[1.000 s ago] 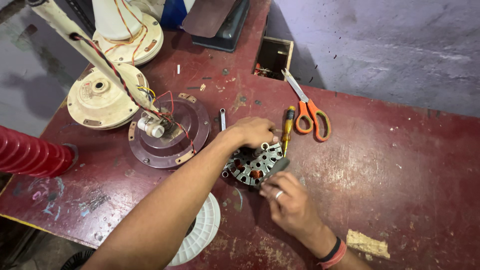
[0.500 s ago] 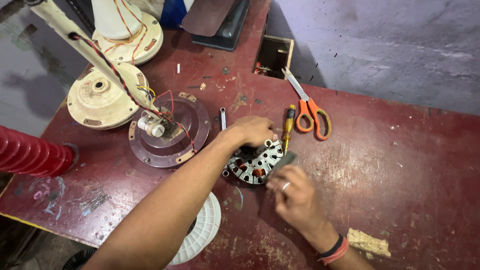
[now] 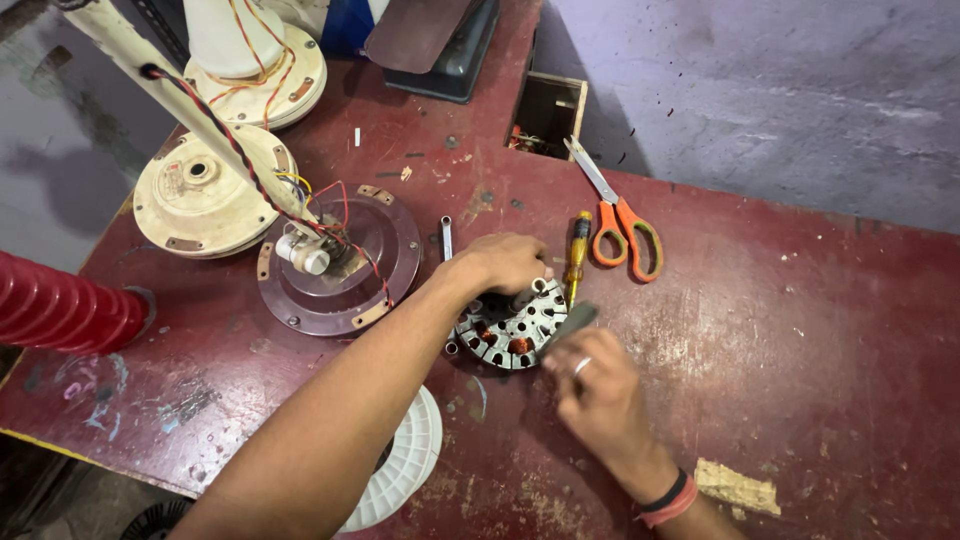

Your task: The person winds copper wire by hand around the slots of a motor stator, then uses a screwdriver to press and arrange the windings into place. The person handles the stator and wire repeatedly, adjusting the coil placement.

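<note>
Centrally, both hands closed: left (image 3: 505, 262) on stator (image 3: 510, 330), right (image 3: 595, 385) gripping grey tool (image 3: 570, 322) (scissors (image 3: 615, 222) near).

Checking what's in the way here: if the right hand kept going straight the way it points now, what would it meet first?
The right hand points up and left, holding a flat dark strip. The first thing in that line is the round slotted motor core, which the strip's tip seems to reach already; depth is unclear. The left hand rests on the core's far edge.

Head view, steeply down, close over workbench (image 3: 800, 330)
</note>
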Demonstrator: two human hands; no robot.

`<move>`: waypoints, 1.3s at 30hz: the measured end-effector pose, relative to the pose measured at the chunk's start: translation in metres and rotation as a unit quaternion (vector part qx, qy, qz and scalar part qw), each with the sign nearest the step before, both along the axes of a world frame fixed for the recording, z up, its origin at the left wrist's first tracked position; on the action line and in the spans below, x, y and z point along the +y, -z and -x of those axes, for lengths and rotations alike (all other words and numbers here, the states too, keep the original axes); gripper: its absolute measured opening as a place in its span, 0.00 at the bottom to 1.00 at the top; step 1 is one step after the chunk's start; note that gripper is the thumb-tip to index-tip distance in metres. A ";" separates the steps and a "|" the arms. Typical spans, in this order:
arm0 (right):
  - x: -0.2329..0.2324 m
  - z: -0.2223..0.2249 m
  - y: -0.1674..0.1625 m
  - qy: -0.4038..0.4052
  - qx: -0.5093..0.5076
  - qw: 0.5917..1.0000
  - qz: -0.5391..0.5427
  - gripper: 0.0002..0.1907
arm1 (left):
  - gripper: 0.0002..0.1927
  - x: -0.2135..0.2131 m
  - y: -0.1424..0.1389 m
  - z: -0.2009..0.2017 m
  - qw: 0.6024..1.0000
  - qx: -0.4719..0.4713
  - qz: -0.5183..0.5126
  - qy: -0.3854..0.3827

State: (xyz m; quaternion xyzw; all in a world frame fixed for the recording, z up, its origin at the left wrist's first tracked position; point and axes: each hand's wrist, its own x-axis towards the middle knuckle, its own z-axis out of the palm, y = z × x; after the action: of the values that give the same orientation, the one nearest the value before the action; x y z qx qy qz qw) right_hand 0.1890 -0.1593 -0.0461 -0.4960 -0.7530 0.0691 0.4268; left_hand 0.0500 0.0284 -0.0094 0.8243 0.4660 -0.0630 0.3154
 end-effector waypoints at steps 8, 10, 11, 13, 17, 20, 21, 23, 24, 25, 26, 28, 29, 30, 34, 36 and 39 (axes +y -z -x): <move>-0.003 0.005 -0.009 -0.040 -0.039 0.998 0.022 0.06 | 0.25 0.000 -0.001 -0.001 1.000 0.009 -0.012 0.007; 0.002 0.003 -0.011 0.037 -0.010 0.999 0.029 0.04 | 0.24 0.000 0.000 -0.001 1.000 0.012 -0.005 0.002; 0.004 0.002 -0.012 0.075 0.005 0.997 0.033 0.03 | 0.24 0.000 0.000 -0.001 1.000 0.013 -0.001 -0.001; 0.005 0.002 -0.015 0.057 -0.002 0.998 0.018 0.04 | 0.24 0.000 0.000 -0.001 1.000 0.019 -0.001 -0.011; -0.005 0.008 -0.022 -0.040 -0.026 0.999 -0.010 0.06 | 0.24 0.000 0.000 -0.002 1.000 0.023 -0.008 -0.006; 0.000 0.004 -0.024 0.019 0.007 0.999 0.027 0.06 | 0.24 0.000 0.000 -0.001 1.000 0.012 0.003 -0.013; 0.003 0.001 -0.023 0.037 0.005 0.999 0.023 0.06 | 0.24 0.000 -0.001 -0.001 1.000 0.015 0.004 -0.013; 0.006 0.000 -0.019 0.072 0.003 0.997 0.014 0.05 | 0.24 0.000 0.000 -0.002 1.000 0.022 0.005 -0.014; 0.004 -0.001 -0.017 0.037 -0.014 0.999 0.013 0.06 | 0.24 -0.001 0.000 -0.002 1.000 0.021 0.005 -0.012; 0.001 0.000 -0.015 0.003 -0.030 0.999 0.010 0.08 | 0.24 -0.001 0.001 -0.003 1.000 0.021 0.004 -0.008; -0.001 0.001 -0.013 -0.030 -0.047 0.998 0.006 0.10 | 0.24 -0.001 0.001 -0.003 1.000 0.021 0.002 -0.005; 0.001 0.000 -0.011 -0.040 -0.016 0.999 -0.003 0.07 | 0.25 0.000 0.001 -0.003 1.000 0.015 0.001 -0.002; 0.002 0.000 -0.011 -0.044 0.001 0.999 -0.007 0.06 | 0.25 0.000 0.001 -0.002 1.000 0.012 0.001 -0.001; 0.002 0.000 -0.011 -0.008 0.009 1.000 -0.001 0.06 | 0.25 -0.001 0.001 -0.002 1.000 0.014 0.004 0.003; -0.001 -0.001 -0.015 0.000 -0.009 1.000 0.021 0.07 | 0.24 -0.003 -0.001 -0.001 1.000 0.014 0.008 0.004; -0.001 -0.002 -0.016 -0.047 -0.037 0.998 0.010 0.08 | 0.24 -0.003 -0.003 -0.002 1.000 0.002 0.006 0.005; 0.004 -0.004 -0.016 -0.050 -0.036 0.998 -0.007 0.07 | 0.25 -0.004 -0.005 -0.001 1.000 -0.013 0.007 0.011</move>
State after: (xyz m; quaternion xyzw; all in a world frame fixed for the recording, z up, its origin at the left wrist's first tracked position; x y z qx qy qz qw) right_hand 0.1927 -0.1552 -0.0300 -0.4569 -0.7920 0.0673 0.3993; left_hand 0.0509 0.0243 -0.0043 0.8276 0.4525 -0.0586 0.3268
